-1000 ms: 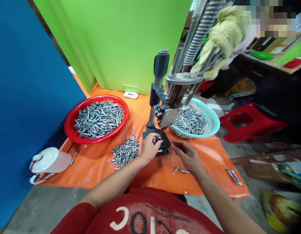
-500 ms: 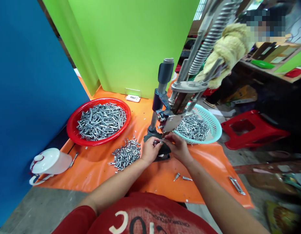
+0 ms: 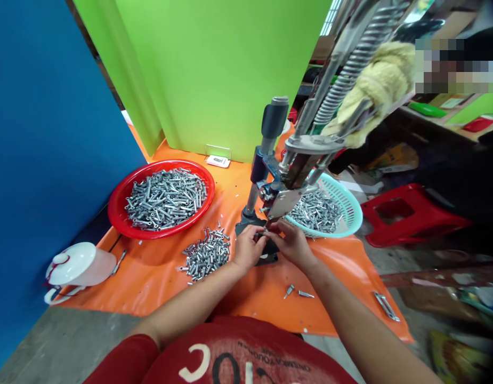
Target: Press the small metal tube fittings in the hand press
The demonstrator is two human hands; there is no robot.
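My left hand (image 3: 247,246) and my right hand (image 3: 291,244) meet fingertip to fingertip at the base of a bench press (image 3: 284,200). Both are closed in a pinch around a small metal part, which the fingers mostly cover; its exact kind does not show. Just left of my hands lies a loose heap of short metal sleeves (image 3: 208,255) on the orange sheet (image 3: 270,304). Behind the right hand stands a light blue basket (image 3: 352,208) of small metal pieces. A red basin (image 3: 120,228) at the left holds many longer metal bolts (image 3: 166,200).
A white lidded mug (image 3: 80,264) stands at the left table edge. Two loose metal pieces (image 3: 296,292) and a metal tool (image 3: 386,306) lie on the right. Green and blue partitions (image 3: 214,69) close off the back and left. A red stool (image 3: 410,216) stands beyond the table.
My hands stay at the press base, with the fingertips slightly shifted and closer together. The view has moved a little. The person in the right background has changed position.
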